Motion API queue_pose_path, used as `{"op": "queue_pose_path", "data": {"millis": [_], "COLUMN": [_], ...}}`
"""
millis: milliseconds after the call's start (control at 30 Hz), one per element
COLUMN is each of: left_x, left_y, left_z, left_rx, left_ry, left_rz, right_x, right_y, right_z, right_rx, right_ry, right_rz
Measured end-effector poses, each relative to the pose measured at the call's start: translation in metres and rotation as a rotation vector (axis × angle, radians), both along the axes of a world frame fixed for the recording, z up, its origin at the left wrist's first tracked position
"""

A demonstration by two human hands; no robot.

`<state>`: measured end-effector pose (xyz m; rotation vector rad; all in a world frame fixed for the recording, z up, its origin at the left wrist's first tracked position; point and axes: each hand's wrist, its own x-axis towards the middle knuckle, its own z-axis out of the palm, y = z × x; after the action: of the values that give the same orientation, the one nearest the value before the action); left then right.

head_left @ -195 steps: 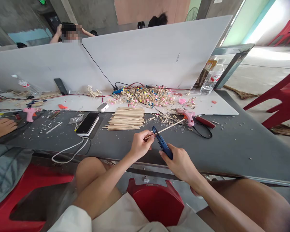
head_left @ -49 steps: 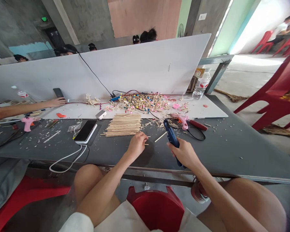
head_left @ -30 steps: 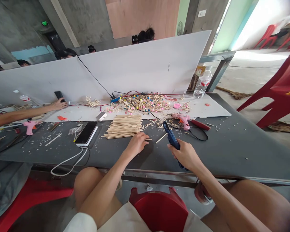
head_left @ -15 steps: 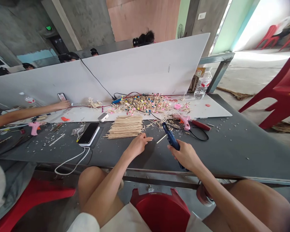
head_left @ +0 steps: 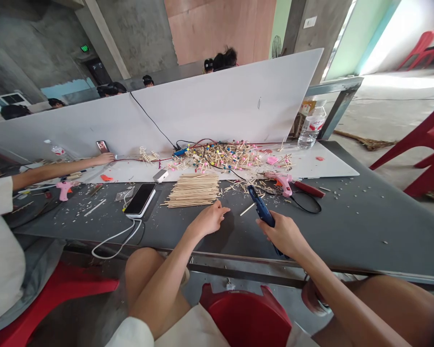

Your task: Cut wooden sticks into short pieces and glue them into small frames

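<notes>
My left hand (head_left: 208,219) hovers just over the front of the grey table, fingers curled together with the fingertips pointing right. Whether something small sits between them I cannot make out. Just behind it lies a flat row of thin wooden sticks (head_left: 192,191). My right hand (head_left: 283,232) is wrapped round a dark blue hand tool (head_left: 262,207), its head pointing away and to the left; its exact kind is unclear. One short pale stick (head_left: 247,209) rests on the table between my hands, left of the tool.
Behind the sticks spreads a heap of small stick pieces with coloured balls (head_left: 220,156). A pink glue gun (head_left: 283,183) and its cable lie at right, near a water bottle (head_left: 311,126). A phone (head_left: 140,200) lies left. A neighbour's hand (head_left: 106,158) reaches a standing phone.
The whole view has shifted slightly, so things appear further right. My left hand's fingers have curled in a little; my right hand keeps its hold on the blue tool.
</notes>
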<state>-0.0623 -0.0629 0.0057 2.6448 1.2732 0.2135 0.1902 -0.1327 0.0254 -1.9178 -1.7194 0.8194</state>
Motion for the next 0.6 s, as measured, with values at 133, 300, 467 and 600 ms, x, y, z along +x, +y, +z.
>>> {"op": "queue_pose_path", "data": {"millis": [133, 300, 467, 600], "left_x": [-0.003, 0.003, 0.010, 0.015], "left_y": [0.006, 0.014, 0.013, 0.004], "left_z": [-0.001, -0.005, -0.005, 0.000], "left_rx": [-0.051, 0.011, 0.076, 0.115], "left_ry": [-0.032, -0.018, 0.048, 0.089], "left_rz": [0.010, 0.035, 0.050, 0.090], "right_x": [0.000, 0.000, 0.001, 0.001], "right_y": [0.000, 0.001, -0.001, -0.004], "right_z": [0.000, -0.001, 0.003, 0.006], "right_rx": [-0.012, -0.007, 0.001, 0.012], "right_ry": [-0.006, -0.009, -0.018, -0.015], "right_rz": [0.017, 0.016, 0.001, 0.007]}}
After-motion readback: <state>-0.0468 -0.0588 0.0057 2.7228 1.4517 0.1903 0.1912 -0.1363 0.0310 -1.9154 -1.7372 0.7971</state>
